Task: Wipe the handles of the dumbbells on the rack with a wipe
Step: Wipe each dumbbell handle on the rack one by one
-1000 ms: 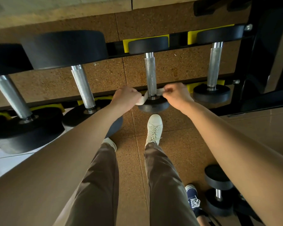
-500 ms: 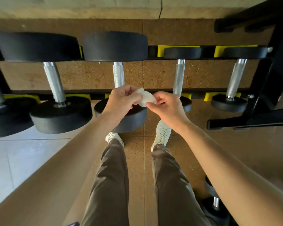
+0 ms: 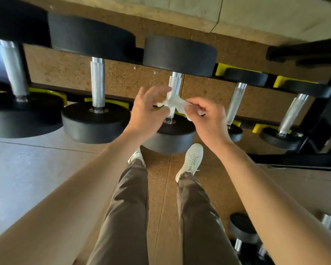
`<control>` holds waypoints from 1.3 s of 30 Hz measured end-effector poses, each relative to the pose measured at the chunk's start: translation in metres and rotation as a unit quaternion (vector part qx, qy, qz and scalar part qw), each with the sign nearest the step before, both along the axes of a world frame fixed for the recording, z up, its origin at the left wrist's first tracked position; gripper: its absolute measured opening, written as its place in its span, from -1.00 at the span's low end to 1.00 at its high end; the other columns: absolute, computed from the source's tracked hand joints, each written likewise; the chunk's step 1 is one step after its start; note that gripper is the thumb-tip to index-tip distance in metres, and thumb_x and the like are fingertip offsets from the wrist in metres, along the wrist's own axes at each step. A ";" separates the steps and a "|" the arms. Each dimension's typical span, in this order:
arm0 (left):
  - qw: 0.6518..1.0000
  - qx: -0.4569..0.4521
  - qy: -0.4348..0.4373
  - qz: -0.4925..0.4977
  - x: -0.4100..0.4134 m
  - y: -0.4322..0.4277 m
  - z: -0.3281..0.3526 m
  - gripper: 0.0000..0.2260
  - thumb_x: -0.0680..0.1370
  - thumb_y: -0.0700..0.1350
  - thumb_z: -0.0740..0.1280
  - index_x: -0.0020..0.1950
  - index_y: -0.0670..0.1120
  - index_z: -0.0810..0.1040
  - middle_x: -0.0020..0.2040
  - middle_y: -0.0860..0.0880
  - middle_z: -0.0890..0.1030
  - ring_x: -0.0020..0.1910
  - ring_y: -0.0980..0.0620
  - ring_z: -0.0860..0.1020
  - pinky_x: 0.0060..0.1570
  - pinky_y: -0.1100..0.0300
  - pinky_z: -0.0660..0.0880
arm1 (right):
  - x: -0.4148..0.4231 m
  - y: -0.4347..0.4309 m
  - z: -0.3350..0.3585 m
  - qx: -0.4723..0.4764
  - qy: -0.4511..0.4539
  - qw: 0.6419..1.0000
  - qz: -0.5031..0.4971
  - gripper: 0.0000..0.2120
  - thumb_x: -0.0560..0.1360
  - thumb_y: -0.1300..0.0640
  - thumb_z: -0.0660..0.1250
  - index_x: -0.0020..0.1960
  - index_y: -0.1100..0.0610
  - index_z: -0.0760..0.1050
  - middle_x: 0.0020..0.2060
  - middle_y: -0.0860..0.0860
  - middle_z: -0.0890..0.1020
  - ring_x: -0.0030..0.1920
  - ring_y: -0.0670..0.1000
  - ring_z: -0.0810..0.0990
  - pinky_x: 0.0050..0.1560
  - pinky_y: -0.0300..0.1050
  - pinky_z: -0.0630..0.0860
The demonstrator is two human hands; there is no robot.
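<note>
Bare forearms (image 3: 69,203); grey-brown trousers (image 3: 130,211); white lace-up sneakers (image 3: 191,159).

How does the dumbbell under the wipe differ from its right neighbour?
The wiped dumbbell has far larger black heads than its neighbour. The wipe, pinched by the left hand and right hand, crosses the wiped dumbbell's handle; the neighbour's is bare. Both have silver handles.
</note>
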State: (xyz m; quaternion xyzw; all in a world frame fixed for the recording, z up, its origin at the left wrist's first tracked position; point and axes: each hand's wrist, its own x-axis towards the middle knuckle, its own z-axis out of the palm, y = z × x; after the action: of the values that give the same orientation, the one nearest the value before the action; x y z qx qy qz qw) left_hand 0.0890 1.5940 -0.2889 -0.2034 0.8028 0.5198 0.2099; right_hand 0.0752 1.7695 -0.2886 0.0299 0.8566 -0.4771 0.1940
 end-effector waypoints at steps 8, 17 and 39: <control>0.986 0.160 -0.007 0.045 -0.005 -0.011 0.008 -0.84 0.57 -0.17 0.45 0.14 -0.07 0.62 -0.05 -0.14 0.68 -0.10 -0.03 0.66 -0.02 0.06 0.64 | -0.004 -0.014 0.008 -0.090 -0.145 0.984 -0.055 -0.75 0.45 0.19 0.28 0.08 0.04 0.62 -0.05 -0.05 0.70 0.05 -0.05 0.64 0.18 0.01 0.57; 0.939 0.285 -0.074 0.180 -0.010 -0.030 -0.001 -0.85 0.62 -0.27 0.34 0.08 -0.04 0.62 0.14 -0.16 0.65 0.11 -0.12 0.66 0.09 0.00 0.65 | 0.009 -0.046 0.007 -0.077 -0.121 0.984 -0.107 -0.84 0.55 0.25 0.41 0.06 0.02 0.63 -0.12 0.05 0.71 -0.17 -0.02 0.69 -0.27 -0.20 0.61; 0.970 0.079 -0.045 0.225 -0.068 0.007 -0.079 -0.88 0.49 -0.04 0.54 -0.17 -0.02 0.65 -0.26 0.03 0.66 -0.27 0.05 0.58 -0.12 0.07 0.60 | -0.056 -0.041 -0.069 -0.098 -0.083 0.888 -0.442 -0.89 0.49 0.32 0.45 -0.16 0.14 0.64 -0.34 -0.02 0.67 -0.42 -0.09 0.62 -0.35 -0.16 0.59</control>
State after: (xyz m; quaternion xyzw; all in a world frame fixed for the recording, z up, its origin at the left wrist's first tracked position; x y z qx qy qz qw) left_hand 0.0210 1.6012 -0.3677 -0.3851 0.6826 0.6053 0.1391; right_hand 0.0195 1.7289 -0.3580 0.4259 0.6843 -0.5909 0.0350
